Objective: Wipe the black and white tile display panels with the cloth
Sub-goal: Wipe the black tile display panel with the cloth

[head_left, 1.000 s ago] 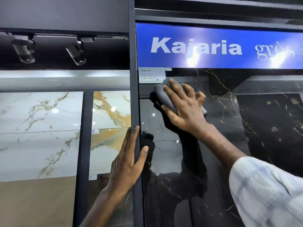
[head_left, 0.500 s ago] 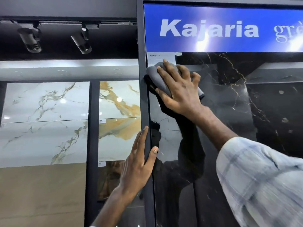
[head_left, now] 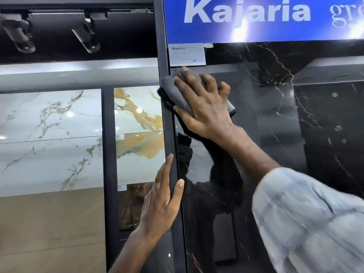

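Note:
A glossy black tile panel (head_left: 275, 119) with gold veins fills the right of the view, set in a dark frame edge (head_left: 167, 123). My right hand (head_left: 202, 103) presses a folded grey cloth (head_left: 173, 91) flat against the panel's upper left corner, just below a white label (head_left: 187, 55). The fingers lie spread and fairly straight over the cloth. My left hand (head_left: 163, 201) grips the frame edge lower down, fingers behind it and thumb on the front. White marble tile panels (head_left: 51, 138) stand to the left.
A blue sign (head_left: 256, 18) reading Kajaria tops the black panel. Two black spotlights (head_left: 86, 36) hang at the upper left. A white panel with orange veining (head_left: 139, 134) sits between the frame and the white marble. A beige tile (head_left: 49, 229) lies below.
My right hand with the cloth has slid left to the panel's frame edge. The view has moved closer to the panel. My left hand keeps its hold on the frame.

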{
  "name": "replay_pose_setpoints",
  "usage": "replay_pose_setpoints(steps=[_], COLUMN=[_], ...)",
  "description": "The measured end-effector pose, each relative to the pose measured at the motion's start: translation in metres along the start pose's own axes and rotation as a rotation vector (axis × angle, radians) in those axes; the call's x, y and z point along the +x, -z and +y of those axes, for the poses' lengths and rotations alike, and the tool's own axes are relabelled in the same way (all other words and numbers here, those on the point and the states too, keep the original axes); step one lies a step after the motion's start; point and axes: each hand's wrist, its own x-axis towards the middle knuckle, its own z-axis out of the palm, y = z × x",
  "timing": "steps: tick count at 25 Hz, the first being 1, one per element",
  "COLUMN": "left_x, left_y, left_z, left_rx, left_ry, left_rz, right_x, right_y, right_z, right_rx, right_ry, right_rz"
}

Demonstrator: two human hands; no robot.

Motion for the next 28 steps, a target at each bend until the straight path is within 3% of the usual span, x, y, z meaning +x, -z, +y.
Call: replay_pose_setpoints(steps=[4,6,10,15,20,22,26,28], left_x=[-0.033,-0.044,-0.049,-0.064,-0.070,-0.075,-0.087,-0.090], left_y=[-0.004,-0.005,-0.012,-0.016,-0.025,-0.027,-0.026,-0.027], left_z=[-0.013,-0.014,-0.013,-0.014,-0.014,-0.018,-0.027,-0.028], left_rx=[0.001,-0.014,-0.056,-0.040,-0.105,-0.096,-0.151,-0.158], left_ry=[0.035,0.052,0.075,0.087,0.090,0.072,0.053,0.025], left_rz=[-0.079,-0.084,-0.054,-0.051,0.013,0.015,-0.028,-0.016], right_x=[-0.111,-0.088,-0.040,-0.170,-0.086,-0.118,-0.240,-0.213], right_y=[0.017,0.017,0.013,0.034,0.021,0.024,0.055,0.048], right_z=[-0.021,-0.008,0.000,-0.046,-0.026,-0.034,-0.078,-0.069], right_rx=[0.046,0.027,-0.026,0.062,-0.016,0.023,0.071,0.089], right_ry=[0.131,0.186,0.086,0.076,0.019,-0.032,-0.033,0.009], right_rz=[-0.046,-0.084,-0.085,-0.079,-0.083,-0.049,-0.159,-0.133])
